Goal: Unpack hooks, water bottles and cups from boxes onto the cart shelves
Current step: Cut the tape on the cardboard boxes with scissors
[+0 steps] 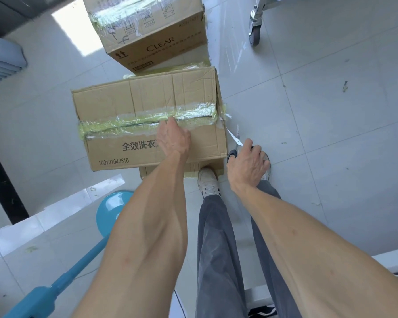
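Standing over the nearest box (147, 125), we press our left hand (174, 138) on its top beside the taped seam, fingers lying down onto the cardboard rather than wrapped around anything. Our right hand (248, 166) hangs just off the box's right corner and grips a pair of scissors (233, 143), fingers through the dark handles, blades parted and pointing up toward the corner where a loose strip of tape trails off.

This box sits on top of another one, of which only a sliver shows by our shoe (208, 182). A second box (147, 31) lies beyond it on the tiled floor. Both are still sealed, so the hooks, bottles and cups are out of sight; we cannot tell which box holds what.

We judge the cardboard stiff but creased and worn, likely to flex under a hard push. The tape (147, 123) looks layered, glossy and wrinkled, probably slick under the fingers and tough to tear by hand, so the blades seem the sensible way in. Weight is unknown; lifting from the bottom edges would be safest.

Printing on the near side reads "全效洗衣", the rest being hidden by our hand, with the number "100101043516" below. The far box says "CLEAR" beside upward arrows; its smaller print is too fine to read.
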The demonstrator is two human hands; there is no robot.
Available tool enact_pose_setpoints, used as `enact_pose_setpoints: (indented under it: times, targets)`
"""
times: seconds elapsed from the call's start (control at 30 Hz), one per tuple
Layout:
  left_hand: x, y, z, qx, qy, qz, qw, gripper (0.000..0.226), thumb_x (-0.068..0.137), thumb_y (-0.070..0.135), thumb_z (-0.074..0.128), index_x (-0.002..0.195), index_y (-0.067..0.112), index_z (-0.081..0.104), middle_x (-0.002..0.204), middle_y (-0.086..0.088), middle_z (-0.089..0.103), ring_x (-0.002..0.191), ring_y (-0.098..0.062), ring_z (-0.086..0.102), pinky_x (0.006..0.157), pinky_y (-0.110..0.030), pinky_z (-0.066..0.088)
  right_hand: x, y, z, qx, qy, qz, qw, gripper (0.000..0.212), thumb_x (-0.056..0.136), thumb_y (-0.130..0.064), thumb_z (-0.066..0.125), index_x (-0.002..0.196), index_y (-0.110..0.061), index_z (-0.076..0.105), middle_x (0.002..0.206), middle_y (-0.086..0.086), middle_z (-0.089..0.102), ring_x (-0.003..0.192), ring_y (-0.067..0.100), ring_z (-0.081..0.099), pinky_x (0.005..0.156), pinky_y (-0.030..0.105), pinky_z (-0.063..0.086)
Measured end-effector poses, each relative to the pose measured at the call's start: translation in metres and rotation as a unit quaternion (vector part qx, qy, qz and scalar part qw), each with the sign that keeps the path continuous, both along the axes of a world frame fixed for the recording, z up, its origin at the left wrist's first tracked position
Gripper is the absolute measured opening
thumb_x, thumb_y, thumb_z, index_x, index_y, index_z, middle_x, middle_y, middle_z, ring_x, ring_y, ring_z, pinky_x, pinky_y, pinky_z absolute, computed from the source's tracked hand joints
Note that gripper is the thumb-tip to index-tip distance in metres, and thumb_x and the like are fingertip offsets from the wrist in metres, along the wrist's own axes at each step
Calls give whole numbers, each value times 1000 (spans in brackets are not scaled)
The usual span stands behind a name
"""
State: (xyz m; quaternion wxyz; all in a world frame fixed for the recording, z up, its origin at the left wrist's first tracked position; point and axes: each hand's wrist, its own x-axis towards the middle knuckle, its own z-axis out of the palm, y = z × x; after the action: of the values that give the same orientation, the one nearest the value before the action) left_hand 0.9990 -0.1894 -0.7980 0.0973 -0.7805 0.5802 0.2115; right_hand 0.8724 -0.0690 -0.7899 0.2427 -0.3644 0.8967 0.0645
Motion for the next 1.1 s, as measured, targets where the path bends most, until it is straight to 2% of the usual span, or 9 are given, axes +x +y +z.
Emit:
enact_pose_setpoints:
  times: [0.07,0.23,0.43,0.57,0.77,0.87,0.93,1.0,1.1]
  targets:
    - [4,2,0,13,-4,-13,1000,19,91,9,51,108,13,57,108,-7,54,98,-25,52,87,-38,47,2,-4,2,1,-10,19,1000,29,91,-23,56,117,-13,47,107,10,54,99,28,50,81,38,32]
    - [10,-4,1,29,-8,-76,997,25,88,6,51,112,12,53,110,-11,51,101,-28,50,85,-39,46,17,-10,2,72,-83,-19,994,30,96,-28,49,121,-11,45,115,16,56,106,33,54,88,43,40]
    - [43,51,-6,189,-124,74,971,38,93,28,56,123,7,46,121,-19,48,110,-35,49,88,-45,43,39,-5,-2,68,-104,-36,992,31,97,-30,48,120,-10,47,114,17,57,103,34,55,86,43,39]
    - [58,85,-13,118,-140,-73,980,26,91,25,58,110,11,50,110,-14,48,102,-30,48,83,-39,39,34,-2,-7,16,-39,-16,999,24,95,-27,50,115,-13,49,111,11,54,104,30,50,84,40,33]
    - [22,46,-15,48,7,-102,994,23,94,10,51,116,11,58,103,-8,49,92,-24,50,83,-36,48,19,-10,-12,-21,12,-31,999,19,94,-15,52,113,-14,50,106,10,52,98,29,49,74,35,19]
    - [-22,20,-15,49,33,-63,996,15,96,19,49,86,12,57,80,-2,49,71,-20,49,64,-32,44,6,-13,-13,-16,14,-42,999,21,94,-13,49,114,-14,50,106,9,51,98,28,48,74,34,18]
    - [-50,13,-16,79,27,-15,996,39,93,42,53,64,17,45,64,3,45,57,-16,42,54,-27,31,-2,-12,-13,-3,13,-53,999,23,94,-13,48,117,-14,49,108,9,51,100,28,48,75,35,19]
    - [-70,13,-16,130,12,-16,991,52,85,59,55,59,16,43,62,4,49,55,-15,45,53,-25,32,-9,-9,-12,16,5,-60,998,26,93,-10,47,120,-14,48,112,10,50,102,28,47,76,36,22]
    - [-77,20,-22,189,-14,-68,979,47,76,61,65,62,19,49,66,3,57,58,-16,55,52,-23,35,-15,-8,-11,39,-1,-58,998,30,91,-6,48,120,-14,48,114,10,49,104,28,46,79,37,27]
